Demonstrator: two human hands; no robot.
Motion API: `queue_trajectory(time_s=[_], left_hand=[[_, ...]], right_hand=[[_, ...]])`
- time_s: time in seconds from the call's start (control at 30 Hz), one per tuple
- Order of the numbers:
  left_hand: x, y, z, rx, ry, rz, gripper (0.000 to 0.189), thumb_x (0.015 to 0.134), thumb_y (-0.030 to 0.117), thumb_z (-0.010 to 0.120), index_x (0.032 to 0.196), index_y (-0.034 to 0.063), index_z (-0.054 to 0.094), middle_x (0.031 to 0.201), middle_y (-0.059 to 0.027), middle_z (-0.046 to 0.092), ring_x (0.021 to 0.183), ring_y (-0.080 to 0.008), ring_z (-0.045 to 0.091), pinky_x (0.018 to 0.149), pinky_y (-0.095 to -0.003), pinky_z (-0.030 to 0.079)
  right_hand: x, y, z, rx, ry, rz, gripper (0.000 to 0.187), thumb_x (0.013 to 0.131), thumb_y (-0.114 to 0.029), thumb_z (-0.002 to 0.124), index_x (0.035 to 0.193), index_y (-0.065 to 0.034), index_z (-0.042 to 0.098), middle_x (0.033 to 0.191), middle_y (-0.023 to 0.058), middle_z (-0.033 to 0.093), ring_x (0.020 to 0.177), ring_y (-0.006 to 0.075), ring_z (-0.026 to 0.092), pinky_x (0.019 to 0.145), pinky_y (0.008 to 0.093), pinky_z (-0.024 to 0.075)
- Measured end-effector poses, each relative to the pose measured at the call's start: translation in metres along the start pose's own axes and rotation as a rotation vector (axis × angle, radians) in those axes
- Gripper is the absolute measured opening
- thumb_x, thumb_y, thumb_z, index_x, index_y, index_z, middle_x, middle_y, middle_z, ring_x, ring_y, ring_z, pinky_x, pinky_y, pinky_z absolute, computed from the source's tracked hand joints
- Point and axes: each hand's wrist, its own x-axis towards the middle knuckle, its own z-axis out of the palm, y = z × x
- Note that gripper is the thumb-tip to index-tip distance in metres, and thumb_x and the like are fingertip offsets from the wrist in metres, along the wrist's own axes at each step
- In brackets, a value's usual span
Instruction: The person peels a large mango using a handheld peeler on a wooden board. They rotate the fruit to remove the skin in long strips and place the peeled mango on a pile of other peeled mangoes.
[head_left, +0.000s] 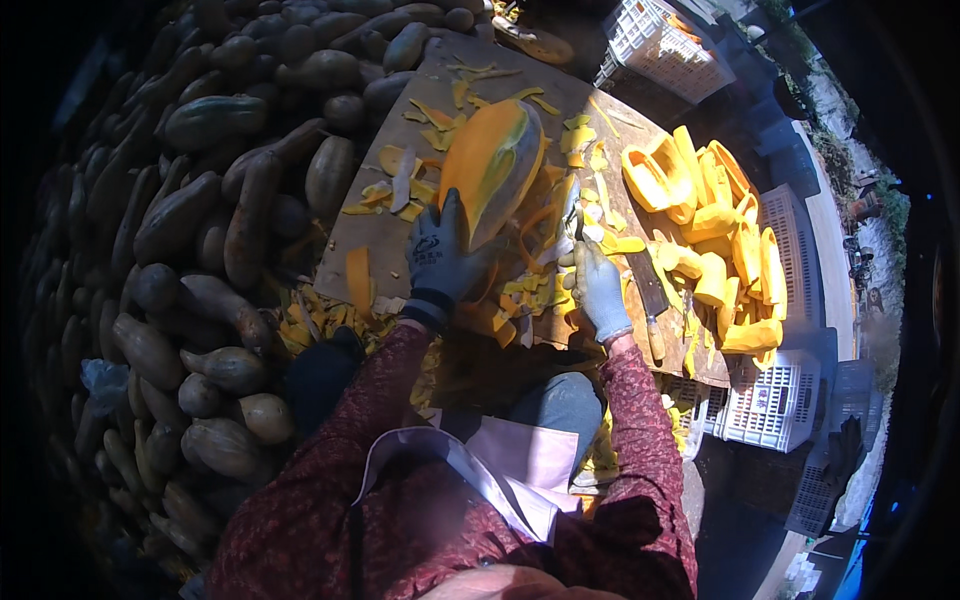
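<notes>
A large, partly peeled squash (491, 165) lies on a wooden board (517, 64), its left side bare orange and its right side with greyish-green skin. Gloved, my left hand (442, 251) grips the near end of it. My right hand (595, 281), in a pale glove, is shut around the dark handle of a peeler (576, 214), just right of the squash. Strips of yellow and orange peel (525, 292) lie around both. On the board, right of my right hand, rests a broad-bladed knife (646, 285) with a wooden handle.
Peeled squash pieces (720, 232) are heaped at the board's right edge. Unpeeled squashes (217, 225) cover the ground to the left. White plastic crates stand at the upper right (667, 49) and lower right (772, 397). More peel (300, 322) lies below the board's left corner.
</notes>
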Motion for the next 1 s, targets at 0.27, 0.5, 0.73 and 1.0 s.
queue_trajectory(time_s=[0.27,0.5,0.73,1.0], left_hand=[[0.054,0.016,-0.004,0.007,-0.332,-0.133,0.137,0.064,0.045,0.088,0.163,0.0220,-0.003,0.159,-0.0425,0.005,0.140,-0.0520,0.041,0.108,-0.0456,0.044],[0.054,0.017,-0.011,-0.019,-0.289,-0.160,0.132,0.066,0.038,0.086,0.163,0.0213,-0.002,0.159,-0.0423,0.006,0.137,-0.0520,0.044,0.107,-0.0442,0.046],[0.052,0.029,-0.018,0.142,-0.287,-0.190,0.128,0.070,0.039,0.085,0.164,0.0241,-0.001,0.160,-0.0395,0.012,0.124,-0.0545,0.054,0.102,-0.0479,0.049],[0.057,0.030,-0.013,0.085,-0.310,-0.147,0.128,0.070,0.042,0.084,0.163,0.0246,-0.002,0.160,-0.0393,0.012,0.121,-0.0566,0.055,0.099,-0.0492,0.051]], right_hand=[[0.237,-0.104,-0.008,-0.520,-0.156,-0.102,0.043,0.099,-0.037,0.054,0.115,-0.0014,0.071,0.094,0.0161,0.071,0.085,0.0274,0.066,0.073,0.0360,0.0516],[0.158,-0.116,0.016,-0.810,-0.182,-0.295,0.045,0.099,-0.034,0.047,0.116,0.0003,0.070,0.110,0.0292,0.068,0.105,0.0450,0.065,0.091,0.0465,0.0529],[0.110,-0.115,-0.008,-0.869,-0.233,-0.475,0.044,0.101,-0.036,0.054,0.130,-0.0044,0.064,0.113,0.0239,0.070,0.100,0.0386,0.070,0.089,0.0416,0.0546],[0.229,-0.148,0.042,-1.240,-0.089,-0.271,0.048,0.095,-0.043,0.054,0.108,-0.0011,0.074,0.107,0.0251,0.071,0.104,0.0405,0.069,0.090,0.0436,0.0542]])
